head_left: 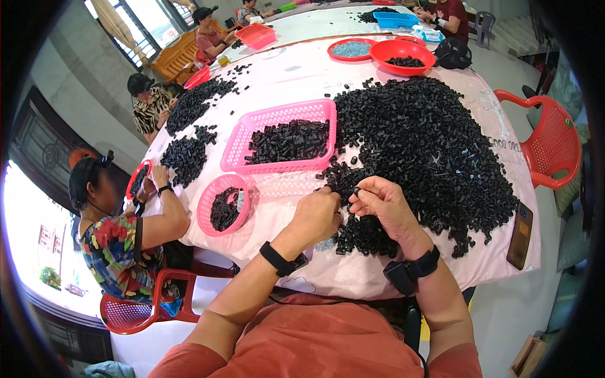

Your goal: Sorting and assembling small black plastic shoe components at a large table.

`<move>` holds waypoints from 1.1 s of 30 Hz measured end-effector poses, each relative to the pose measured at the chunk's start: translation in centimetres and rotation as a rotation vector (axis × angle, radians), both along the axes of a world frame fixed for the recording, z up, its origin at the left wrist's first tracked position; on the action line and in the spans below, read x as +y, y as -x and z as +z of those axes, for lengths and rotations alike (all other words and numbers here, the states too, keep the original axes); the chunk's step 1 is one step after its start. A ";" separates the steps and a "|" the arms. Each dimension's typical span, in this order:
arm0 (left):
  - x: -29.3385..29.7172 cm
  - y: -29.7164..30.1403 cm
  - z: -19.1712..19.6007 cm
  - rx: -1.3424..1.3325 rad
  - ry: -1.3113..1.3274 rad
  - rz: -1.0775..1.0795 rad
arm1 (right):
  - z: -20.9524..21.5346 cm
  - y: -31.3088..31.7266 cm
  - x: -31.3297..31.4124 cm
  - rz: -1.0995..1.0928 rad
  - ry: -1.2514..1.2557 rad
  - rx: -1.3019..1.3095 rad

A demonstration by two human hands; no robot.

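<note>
My left hand (317, 214) and my right hand (383, 203) meet over the near edge of a big heap of small black plastic parts (422, 145). The right hand pinches one small black part (357, 191) between thumb and fingers. The left hand's fingers curl shut close beside it, seemingly on another small part, mostly hidden. Both wrists wear black bands. A pink rectangular basket (280, 135) holding black parts lies just beyond my left hand, and a round pink basket (224, 203) with some parts sits to its left.
The table has a pale pink cloth (353, 271). A dark phone (520, 235) lies at its right edge. A red chair (548, 148) stands at right. A person in a colourful top (120, 246) works at left; others sit farther back. Red bowls (403, 55) stand at the far side.
</note>
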State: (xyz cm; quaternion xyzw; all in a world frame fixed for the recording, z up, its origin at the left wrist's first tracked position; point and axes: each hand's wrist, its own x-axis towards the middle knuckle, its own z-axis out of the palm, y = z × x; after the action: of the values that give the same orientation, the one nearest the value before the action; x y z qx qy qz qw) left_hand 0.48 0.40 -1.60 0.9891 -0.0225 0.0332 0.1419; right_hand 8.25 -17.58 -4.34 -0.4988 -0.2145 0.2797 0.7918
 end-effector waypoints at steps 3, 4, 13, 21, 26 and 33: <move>0.3 0.4 0.1 -0.070 0.068 0.016 | 0.2 0.1 0.1 0.003 0.031 -0.015; 0.4 0.4 0.3 -0.070 0.068 0.016 | 0.2 0.2 0.2 0.000 0.039 -0.026; -0.9 0.7 3.3 -0.143 0.555 0.000 | -0.4 0.2 0.4 0.021 0.101 -0.140; -1.4 0.3 2.9 -0.298 0.544 0.012 | 0.0 0.3 0.4 0.009 0.116 -0.122; -2.2 0.2 3.0 -0.340 0.519 0.012 | -0.3 0.2 0.2 0.037 0.084 -0.100; -2.8 -0.2 2.6 -0.395 0.439 0.003 | 0.2 0.4 -0.2 0.059 0.050 -0.063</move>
State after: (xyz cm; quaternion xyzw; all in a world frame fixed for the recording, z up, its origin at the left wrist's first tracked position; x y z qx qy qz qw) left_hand 0.63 -2.39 0.99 0.9090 -0.0403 0.2295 0.3455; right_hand 7.85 -17.74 -4.11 -0.5206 -0.2469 0.2926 0.7631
